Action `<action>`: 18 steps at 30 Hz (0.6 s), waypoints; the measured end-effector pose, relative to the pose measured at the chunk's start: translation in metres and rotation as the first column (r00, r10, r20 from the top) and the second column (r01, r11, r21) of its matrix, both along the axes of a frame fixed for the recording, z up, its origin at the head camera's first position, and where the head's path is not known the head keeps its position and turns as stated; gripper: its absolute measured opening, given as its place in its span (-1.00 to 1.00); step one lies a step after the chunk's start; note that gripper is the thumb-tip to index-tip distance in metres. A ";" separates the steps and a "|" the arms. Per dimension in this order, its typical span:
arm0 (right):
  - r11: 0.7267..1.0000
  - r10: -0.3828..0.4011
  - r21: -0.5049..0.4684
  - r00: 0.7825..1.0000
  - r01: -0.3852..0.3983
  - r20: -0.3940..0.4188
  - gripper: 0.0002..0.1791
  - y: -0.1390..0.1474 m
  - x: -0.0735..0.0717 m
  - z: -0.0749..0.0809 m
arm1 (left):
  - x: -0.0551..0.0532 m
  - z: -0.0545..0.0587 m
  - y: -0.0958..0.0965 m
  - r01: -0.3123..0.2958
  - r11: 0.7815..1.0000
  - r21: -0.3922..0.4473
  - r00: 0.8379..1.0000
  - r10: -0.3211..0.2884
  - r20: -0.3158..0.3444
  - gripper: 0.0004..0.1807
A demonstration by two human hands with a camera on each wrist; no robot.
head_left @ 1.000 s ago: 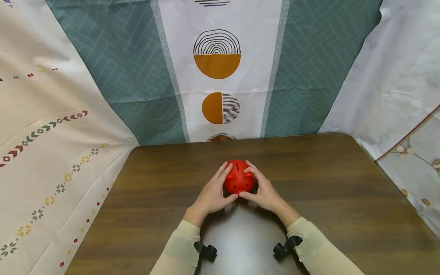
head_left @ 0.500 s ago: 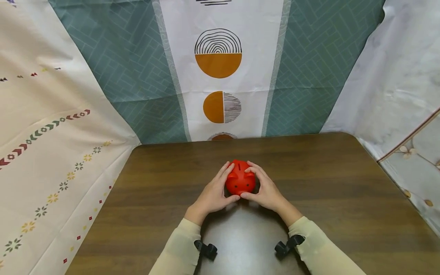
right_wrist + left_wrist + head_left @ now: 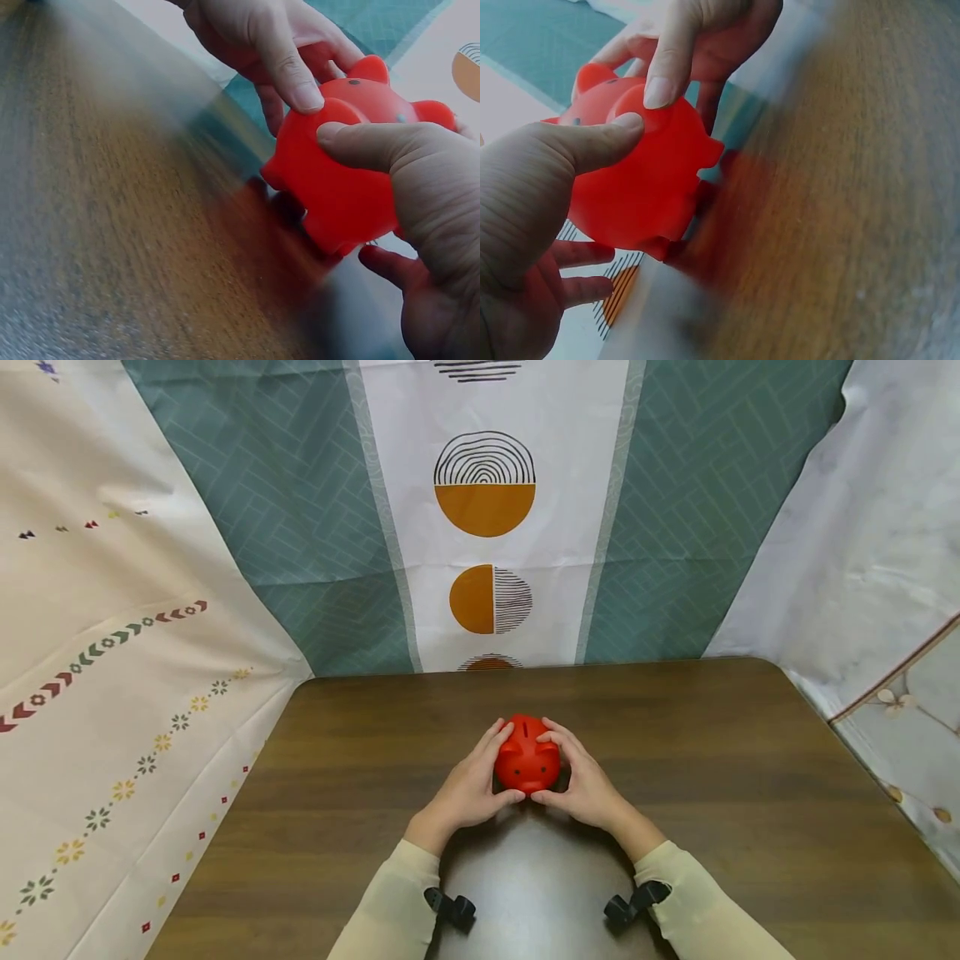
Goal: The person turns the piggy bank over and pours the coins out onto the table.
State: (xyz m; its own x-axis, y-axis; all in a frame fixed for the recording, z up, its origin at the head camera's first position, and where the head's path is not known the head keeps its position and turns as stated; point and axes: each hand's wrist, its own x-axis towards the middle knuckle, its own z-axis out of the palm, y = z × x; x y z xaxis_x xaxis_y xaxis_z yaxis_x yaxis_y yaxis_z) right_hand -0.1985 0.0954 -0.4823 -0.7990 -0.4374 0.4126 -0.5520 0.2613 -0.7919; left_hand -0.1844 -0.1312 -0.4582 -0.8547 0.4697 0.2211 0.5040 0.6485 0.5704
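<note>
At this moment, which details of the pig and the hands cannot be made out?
Pig: rear hidden by its own body, head view.
Slot: too small to see inside, head view.
Snout: partly behind thumbs, both wrist views.
Right hand: some fingertips behind the pig, left wrist view.

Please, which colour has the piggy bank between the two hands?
The piggy bank is bright red; it shows best, close up, in the right wrist view.

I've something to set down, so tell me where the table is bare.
The table is bare left of the left hand, right of the right hand, and beyond the piggy bank, up to the green-and-white curtain. It's crowded around the piggy bank, held by both hands, and tighter between the sleeves.
</note>
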 end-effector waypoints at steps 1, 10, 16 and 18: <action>1.000 0.000 0.000 1.000 0.000 -0.005 -0.20 0.000 0.001 0.000 | 0.000 0.000 0.000 0.000 1.000 0.000 1.000 0.000 -0.001 0.09; 1.000 -0.027 -0.013 0.999 0.027 -0.018 -0.16 0.001 -0.001 0.002 | 0.001 0.005 0.001 0.001 0.998 0.057 1.000 0.001 -0.020 0.04; 0.999 -0.053 0.001 0.998 0.053 0.019 0.02 0.000 0.001 0.002 | 0.003 0.003 0.000 -0.035 0.996 0.085 0.999 0.034 0.013 0.01; 0.998 -0.063 0.001 0.998 0.063 0.025 0.03 0.000 0.001 0.003 | 0.003 0.004 0.000 -0.040 0.995 0.096 0.999 0.039 0.013 0.00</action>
State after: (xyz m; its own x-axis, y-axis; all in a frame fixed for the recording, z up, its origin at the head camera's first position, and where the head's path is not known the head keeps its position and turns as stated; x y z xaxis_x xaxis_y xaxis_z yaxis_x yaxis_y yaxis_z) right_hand -0.1972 0.0955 -0.4793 -0.8347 -0.3863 0.3924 -0.5148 0.2948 -0.8050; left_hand -0.1813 -0.1315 -0.4546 -0.8747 0.4127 0.2540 0.4724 0.6092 0.6370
